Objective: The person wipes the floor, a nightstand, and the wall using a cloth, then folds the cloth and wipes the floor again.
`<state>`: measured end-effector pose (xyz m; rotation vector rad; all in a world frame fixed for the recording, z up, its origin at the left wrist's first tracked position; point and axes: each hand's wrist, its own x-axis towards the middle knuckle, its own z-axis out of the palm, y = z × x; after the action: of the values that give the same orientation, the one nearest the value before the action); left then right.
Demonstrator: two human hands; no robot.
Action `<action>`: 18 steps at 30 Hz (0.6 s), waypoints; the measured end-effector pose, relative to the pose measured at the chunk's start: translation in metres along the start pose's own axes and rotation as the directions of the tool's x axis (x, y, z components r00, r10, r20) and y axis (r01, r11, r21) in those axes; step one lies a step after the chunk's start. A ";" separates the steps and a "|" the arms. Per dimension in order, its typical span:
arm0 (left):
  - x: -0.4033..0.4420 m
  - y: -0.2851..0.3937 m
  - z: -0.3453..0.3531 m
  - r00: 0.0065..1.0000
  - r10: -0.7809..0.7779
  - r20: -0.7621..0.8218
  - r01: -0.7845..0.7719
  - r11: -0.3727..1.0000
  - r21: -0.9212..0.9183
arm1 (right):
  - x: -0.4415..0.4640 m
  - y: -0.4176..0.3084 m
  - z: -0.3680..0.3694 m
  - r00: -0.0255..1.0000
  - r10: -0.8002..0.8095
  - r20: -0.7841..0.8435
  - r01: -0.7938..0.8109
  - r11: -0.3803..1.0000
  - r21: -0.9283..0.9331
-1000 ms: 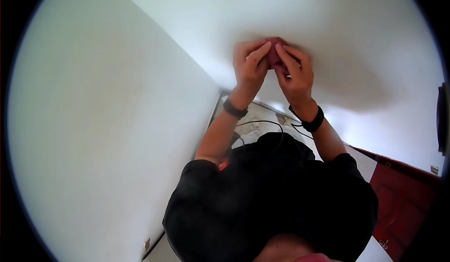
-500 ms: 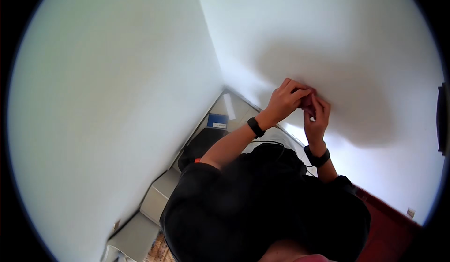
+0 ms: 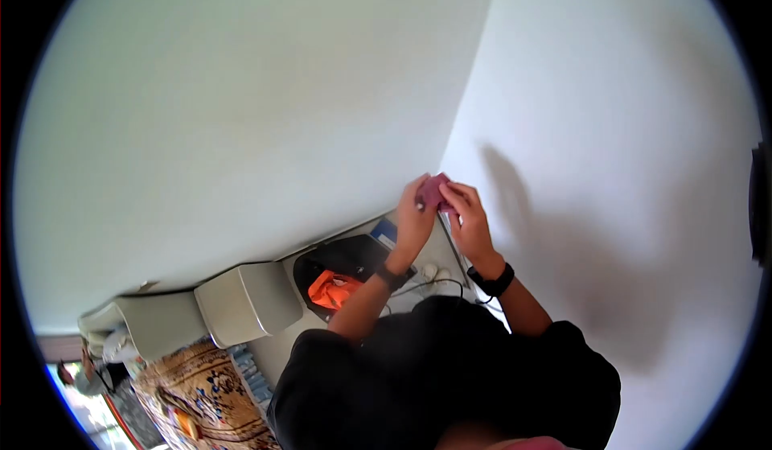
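Observation:
Both my hands are raised in front of me near the corner of the room, close together. Between them is a small dusky-pink piece (image 3: 433, 191) that looks folded; I cannot tell whether it is paper or cloth. My left hand (image 3: 413, 221) grips its left side, with a tiny dark and shiny spot by the fingers. Thumb and fingers of my right hand (image 3: 470, 218) pinch its right edge. Each wrist wears a black band.
White walls meet at a corner (image 3: 452, 140) just beyond my hands. Below lie a black bag (image 3: 354, 253) with an orange item (image 3: 333, 289), a blue box (image 3: 384, 231) and cables. Grey chairs (image 3: 241, 301) line the left wall by a patterned cloth (image 3: 205, 386). Another person (image 3: 84, 379) is far left.
My view has turned left, bringing in the chairs, orange item and another person. My hands, still on the pink piece, have come away from the right wall toward the corner.

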<state>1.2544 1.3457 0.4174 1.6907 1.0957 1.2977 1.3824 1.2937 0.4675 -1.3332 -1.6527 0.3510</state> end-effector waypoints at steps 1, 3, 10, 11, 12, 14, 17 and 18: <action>-0.004 0.000 -0.009 0.991 -0.128 -0.031 0.124 0.986 -0.107 | 0.007 -0.003 0.008 1.000 -0.013 0.028 0.012 0.999 0.047; -0.009 -0.004 -0.035 0.925 -0.378 0.031 0.365 0.865 -0.344 | 0.009 0.004 0.034 0.995 0.005 0.101 -0.023 0.985 0.173; 0.016 0.039 -0.102 0.955 -0.293 -0.042 0.249 0.874 -0.418 | 0.057 -0.038 0.056 0.987 -0.123 0.099 0.085 0.942 0.323; 0.026 0.045 -0.107 0.974 -0.221 -0.056 0.184 0.908 -0.376 | 0.070 -0.046 0.054 0.982 -0.183 0.052 0.160 0.942 0.294; 0.038 0.044 -0.110 0.983 -0.171 -0.072 0.129 0.908 -0.399 | 0.078 -0.043 0.057 0.987 -0.155 0.034 0.138 0.945 0.298; 0.053 0.041 -0.111 0.991 -0.080 -0.110 0.024 0.900 -0.436 | 0.094 -0.053 0.052 0.995 -0.102 -0.020 0.102 0.924 0.369; 0.059 0.036 -0.116 0.990 -0.064 -0.128 0.026 0.959 -0.284 | 0.099 -0.051 0.069 0.998 -0.056 -0.018 0.059 0.933 0.354; 0.062 0.035 -0.118 0.989 -0.060 -0.136 0.027 0.972 -0.232 | 0.099 -0.050 0.076 1.000 -0.027 0.004 0.024 0.931 0.365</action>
<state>1.1542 1.3956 0.4979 1.4140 1.0132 1.4752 1.2963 1.3862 0.5120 -1.0296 -1.5201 0.6176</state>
